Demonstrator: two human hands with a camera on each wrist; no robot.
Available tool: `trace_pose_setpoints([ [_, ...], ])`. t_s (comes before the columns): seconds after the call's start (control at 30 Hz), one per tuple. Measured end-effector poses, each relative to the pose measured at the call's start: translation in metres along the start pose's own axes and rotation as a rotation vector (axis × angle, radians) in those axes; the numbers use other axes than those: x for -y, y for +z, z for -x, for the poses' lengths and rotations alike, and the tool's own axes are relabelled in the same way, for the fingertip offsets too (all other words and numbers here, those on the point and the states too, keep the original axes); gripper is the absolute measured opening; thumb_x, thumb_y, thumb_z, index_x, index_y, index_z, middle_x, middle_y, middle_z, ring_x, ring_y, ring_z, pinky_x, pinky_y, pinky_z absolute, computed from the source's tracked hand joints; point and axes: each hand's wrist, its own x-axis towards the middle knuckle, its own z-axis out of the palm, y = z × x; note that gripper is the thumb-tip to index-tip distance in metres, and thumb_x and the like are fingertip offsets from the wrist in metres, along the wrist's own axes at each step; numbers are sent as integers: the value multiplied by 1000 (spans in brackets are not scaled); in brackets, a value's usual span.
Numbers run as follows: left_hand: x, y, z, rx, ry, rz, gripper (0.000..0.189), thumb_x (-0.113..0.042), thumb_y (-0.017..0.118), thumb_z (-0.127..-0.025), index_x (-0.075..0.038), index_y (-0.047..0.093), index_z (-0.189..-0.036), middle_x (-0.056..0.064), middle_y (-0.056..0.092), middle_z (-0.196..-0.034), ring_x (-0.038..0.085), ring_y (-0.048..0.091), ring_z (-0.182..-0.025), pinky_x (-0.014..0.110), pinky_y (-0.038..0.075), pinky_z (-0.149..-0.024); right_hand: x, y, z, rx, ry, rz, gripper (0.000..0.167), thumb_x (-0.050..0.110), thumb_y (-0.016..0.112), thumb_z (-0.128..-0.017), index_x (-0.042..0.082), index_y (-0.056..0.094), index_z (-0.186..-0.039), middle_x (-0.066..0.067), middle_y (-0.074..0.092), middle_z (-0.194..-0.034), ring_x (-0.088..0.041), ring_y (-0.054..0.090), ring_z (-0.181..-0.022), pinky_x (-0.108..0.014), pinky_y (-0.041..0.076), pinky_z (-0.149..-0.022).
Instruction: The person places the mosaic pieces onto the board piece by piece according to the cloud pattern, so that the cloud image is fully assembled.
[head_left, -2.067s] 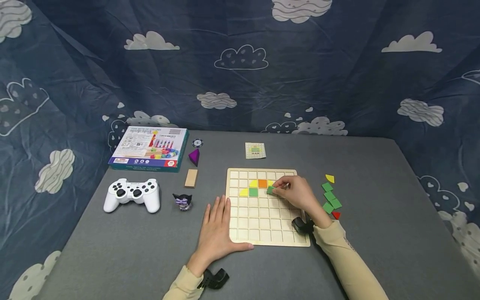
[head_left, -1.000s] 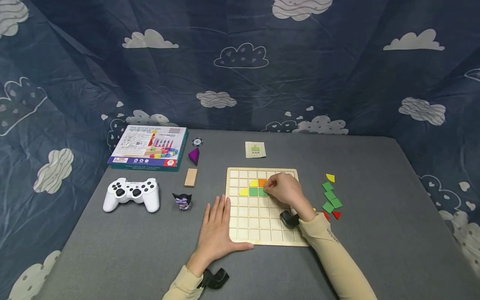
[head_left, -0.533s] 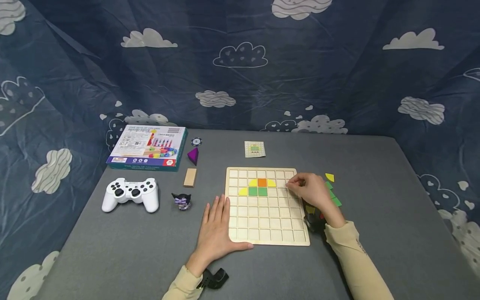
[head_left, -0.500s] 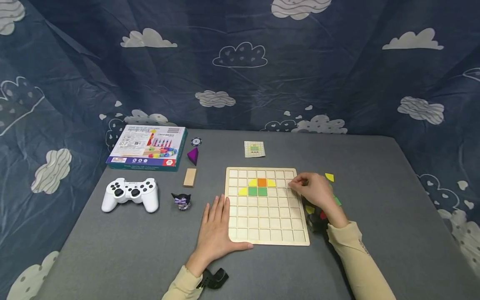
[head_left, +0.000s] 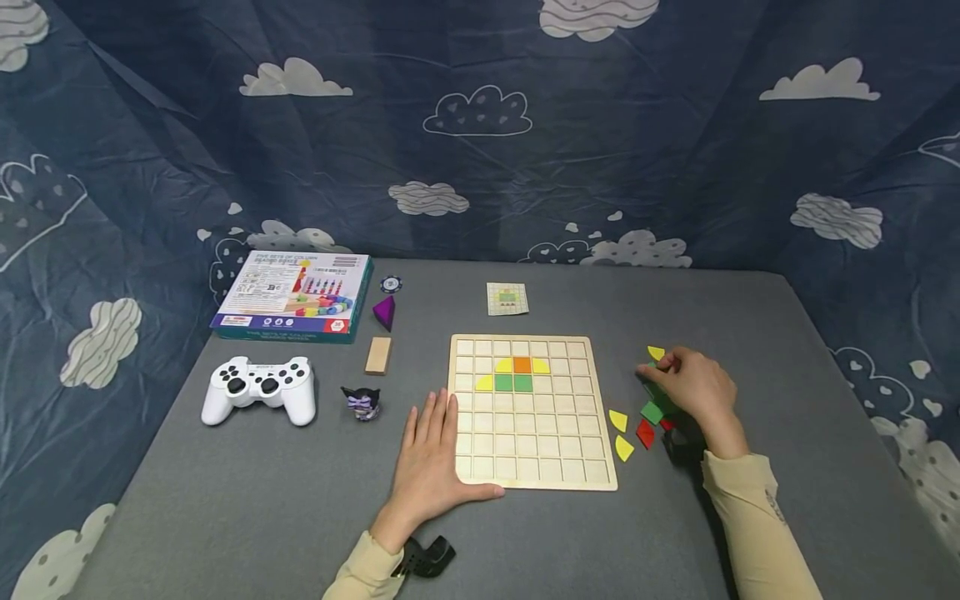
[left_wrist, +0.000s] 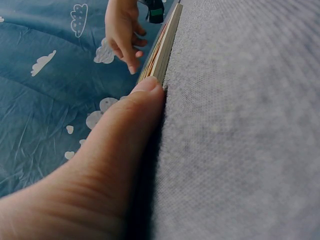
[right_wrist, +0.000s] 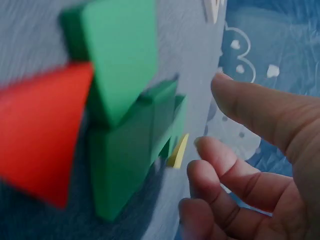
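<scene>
A light wooden grid board (head_left: pixel 536 425) lies on the grey table, with two green squares (head_left: pixel 513 382), an orange square (head_left: pixel 521 365) and several yellow rounded pieces in its upper rows. My left hand (head_left: pixel 426 462) rests flat beside it, fingers along the left side and thumb at the near edge. To the right of the board, my right hand (head_left: pixel 699 392) hovers over loose green square tiles (right_wrist: pixel 122 55), partly hiding them. In the right wrist view its thumb and bent fingers stand apart, holding nothing. Red pieces (head_left: pixel 645 434) and yellow pieces (head_left: pixel 623 448) lie nearby.
Behind the board lies a small pattern card (head_left: pixel 507 299). On the left are a boxed set (head_left: pixel 294 296), a white game controller (head_left: pixel 258 390), a small dark figurine (head_left: pixel 362 403), a wooden block (head_left: pixel 378 356), a purple piece (head_left: pixel 384 312) and a round chip (head_left: pixel 391 284).
My right hand set a green square beside the other on the board, let it go, then moved right to the loose tiles. The left hand has stayed in place.
</scene>
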Motion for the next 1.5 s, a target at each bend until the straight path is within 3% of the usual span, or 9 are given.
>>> trace_pose_setpoints([
  [0.3, 0, 0, 0, 2, 5, -3, 136, -87, 57, -57, 2, 14, -150, 18, 12, -155, 30, 5, -143, 47, 3, -112, -3, 5, -3, 26, 62, 47, 41, 38, 71, -84, -1, 63, -96, -11, 56, -76, -22, 47, -60, -36, 33, -52],
  [0.6, 0, 3, -1, -10, 11, -9, 136, -88, 56, -57, 2, 14, -150, 18, 12, -156, 30, 5, -143, 47, 3, -112, 3, 8, -7, 21, 10, -38, 28, 21, 74, -81, 1, 58, -93, -11, 56, -80, -26, 50, -67, -36, 35, -55],
  [0.83, 1, 4, 0, -6, 11, -16, 136, -89, 55, -57, 1, 13, -150, 18, 11, -156, 29, 3, -143, 46, 2, -112, 10, 12, 2, -68, -120, -69, 22, 18, 75, -81, 3, 60, -88, -8, 61, -76, -23, 53, -61, -36, 37, -52],
  [1.03, 1, 2, 0, -13, 11, -13, 136, -88, 56, -57, 2, 14, -150, 18, 12, -156, 30, 4, -143, 47, 3, -112, 33, 29, 8, -97, -235, -148, 18, 14, 76, -80, 6, 60, -83, -5, 58, -72, -19, 48, -55, -34, 37, -49],
  [1.27, 1, 2, 0, -17, 7, -11, 136, -88, 56, -56, 1, 13, -150, 18, 12, -156, 30, 4, -143, 47, 3, -112, 65, 37, 13, 14, -372, -307, 16, 11, 78, -79, 4, 65, -85, -2, 60, -70, -16, 43, -51, -28, 34, -45],
  [1.5, 1, 3, 0, -9, 2, -19, 136, -89, 55, -57, 1, 13, -150, 18, 12, -156, 29, 4, -143, 46, 3, -112, 84, 47, 14, 102, -411, -359, 10, 10, 74, -83, 6, 68, -88, 1, 60, -70, -14, 43, -50, -27, 35, -45],
])
